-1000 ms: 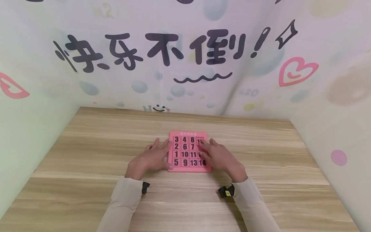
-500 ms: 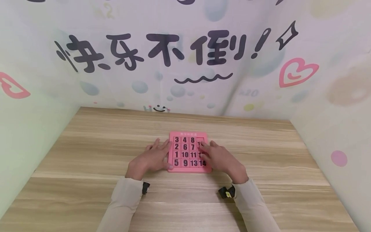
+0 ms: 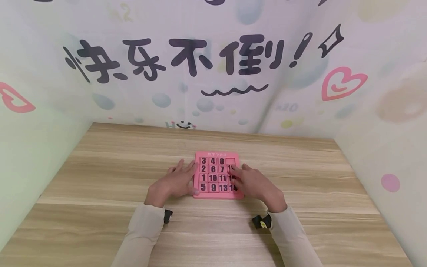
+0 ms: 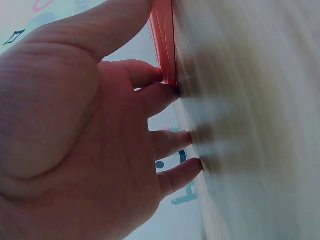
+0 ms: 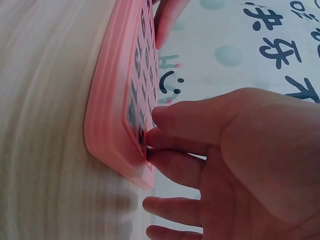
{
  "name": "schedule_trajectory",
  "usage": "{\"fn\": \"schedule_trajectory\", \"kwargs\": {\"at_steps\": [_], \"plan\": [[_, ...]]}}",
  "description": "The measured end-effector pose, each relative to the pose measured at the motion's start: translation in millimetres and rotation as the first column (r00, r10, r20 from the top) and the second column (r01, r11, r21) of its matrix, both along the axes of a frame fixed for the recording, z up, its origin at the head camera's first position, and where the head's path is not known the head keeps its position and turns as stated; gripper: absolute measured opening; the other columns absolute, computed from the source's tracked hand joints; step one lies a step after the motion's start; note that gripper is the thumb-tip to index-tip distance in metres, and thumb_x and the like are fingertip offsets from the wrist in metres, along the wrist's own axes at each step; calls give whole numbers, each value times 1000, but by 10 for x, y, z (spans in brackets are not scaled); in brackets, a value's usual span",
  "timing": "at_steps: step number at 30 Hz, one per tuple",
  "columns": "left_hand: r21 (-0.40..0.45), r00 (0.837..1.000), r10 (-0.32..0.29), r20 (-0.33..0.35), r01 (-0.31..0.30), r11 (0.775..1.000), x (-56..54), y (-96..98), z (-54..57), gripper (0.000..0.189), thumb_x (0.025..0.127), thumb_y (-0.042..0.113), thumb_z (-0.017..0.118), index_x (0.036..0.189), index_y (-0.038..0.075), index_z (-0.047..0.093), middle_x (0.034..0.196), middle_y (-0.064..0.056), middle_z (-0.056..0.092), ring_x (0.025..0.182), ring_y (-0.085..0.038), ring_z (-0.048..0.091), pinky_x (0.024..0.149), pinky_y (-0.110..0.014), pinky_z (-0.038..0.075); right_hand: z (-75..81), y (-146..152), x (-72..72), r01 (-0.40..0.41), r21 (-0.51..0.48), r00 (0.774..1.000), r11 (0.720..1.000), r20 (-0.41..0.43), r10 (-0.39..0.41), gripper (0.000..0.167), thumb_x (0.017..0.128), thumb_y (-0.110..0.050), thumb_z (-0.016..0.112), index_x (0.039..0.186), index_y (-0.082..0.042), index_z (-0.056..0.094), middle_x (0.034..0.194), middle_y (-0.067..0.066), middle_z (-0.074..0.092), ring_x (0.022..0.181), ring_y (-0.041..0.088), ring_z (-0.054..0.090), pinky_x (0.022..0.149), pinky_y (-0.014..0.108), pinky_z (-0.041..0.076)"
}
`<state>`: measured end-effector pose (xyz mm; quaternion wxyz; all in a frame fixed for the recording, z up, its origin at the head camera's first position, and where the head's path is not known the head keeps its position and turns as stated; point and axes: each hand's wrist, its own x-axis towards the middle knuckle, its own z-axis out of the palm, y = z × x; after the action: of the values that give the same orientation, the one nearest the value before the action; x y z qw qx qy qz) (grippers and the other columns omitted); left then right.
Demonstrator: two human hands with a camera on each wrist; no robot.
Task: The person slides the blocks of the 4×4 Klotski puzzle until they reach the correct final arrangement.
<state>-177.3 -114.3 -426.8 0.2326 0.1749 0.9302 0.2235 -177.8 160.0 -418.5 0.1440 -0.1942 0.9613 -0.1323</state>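
A pink number slide puzzle (image 3: 212, 195) lies flat on the wooden table, its tiles printed with black numbers. The top right slot shows no tile. My left hand (image 3: 176, 181) rests along the puzzle's left side. In the left wrist view, fingers (image 4: 157, 97) touch the pink edge, while the outer two reach down to the tabletop. From the right side my right hand (image 3: 253, 181) touches the tiles of the right column with its fingertips, partly covering the second and third tiles there. The right wrist view has thumb and fingers (image 5: 177, 165) close together at the puzzle's face.
The wooden table (image 3: 213, 237) runs back to a white printed cloth wall (image 3: 133, 100) with large black characters. Pale walls stand on both sides. A black strap (image 3: 261, 221) sits at the right wrist, and another at the left.
A tile in the right column has slid down from the top right corner toward me, under the right fingertips, baring the slot. The left hand has stayed in place.
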Motion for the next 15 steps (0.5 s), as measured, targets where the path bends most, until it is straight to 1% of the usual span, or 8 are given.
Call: {"fn": "schedule_trajectory", "kwargs": {"at_steps": [1,4,7,15], "plan": [[3,1000,1,1,-1,1000,4,-1,2,95,97,36,73,168,5,16,177,-12,9,162,-44,-6,131,-63,3,4,0,3,0,2,1000,1000,2,0,49,107,-26,60,153,-11,54,162,18,47,142,47,50,113,57,49],[13,1000,5,6,-5,1000,17,-2,13,95,97,35,73,168,5,17,176,-12,9,162,-44,-6,131,-62,3,17,-1,16,-6,4,1000,1000,10,6,49,107,-26,60,153,-11,54,163,16,46,148,48,44,118,59,43],[22,1000,6,9,-6,1000,24,-5,23,94,98,34,73,167,5,17,176,-13,10,162,-44,-6,131,-62,3,27,-4,25,-21,7,1000,1000,9,21,48,107,-25,59,153,-9,55,163,15,46,149,48,41,119,60,41],[8,1000,4,0,-4,1000,22,0,18,94,98,35,73,167,5,18,176,-13,10,162,-45,-5,131,-63,3,32,-6,30,-38,14,999,999,5,38,47,108,-24,58,152,-8,55,161,18,48,146,48,46,116,59,46]]}}
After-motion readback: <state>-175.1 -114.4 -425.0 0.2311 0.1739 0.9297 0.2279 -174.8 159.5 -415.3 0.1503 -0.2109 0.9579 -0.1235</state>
